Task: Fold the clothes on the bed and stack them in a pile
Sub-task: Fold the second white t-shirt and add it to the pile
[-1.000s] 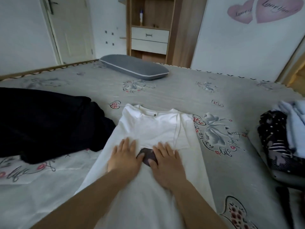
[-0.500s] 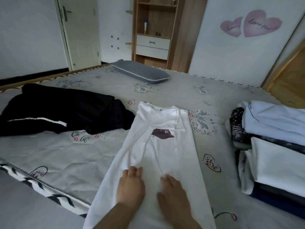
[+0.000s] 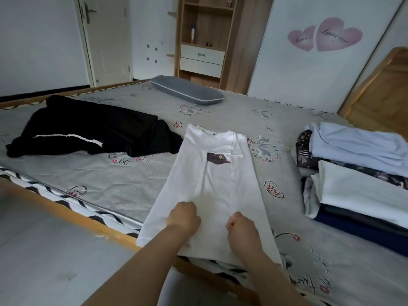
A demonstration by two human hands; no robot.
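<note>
Near bed [image 3: 136,191] edge, I see both hands, left [image 3: 184,216] and right [image 3: 241,227], bunching limp, light shirt [image 3: 212,184] hem; I'd grip corners

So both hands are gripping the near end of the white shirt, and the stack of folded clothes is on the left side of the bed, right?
Not quite. The head view shows the stack of folded clothes on the right side of the bed, not the left. The rest holds: the left hand and right hand both grip the near end of the white shirt.
</note>
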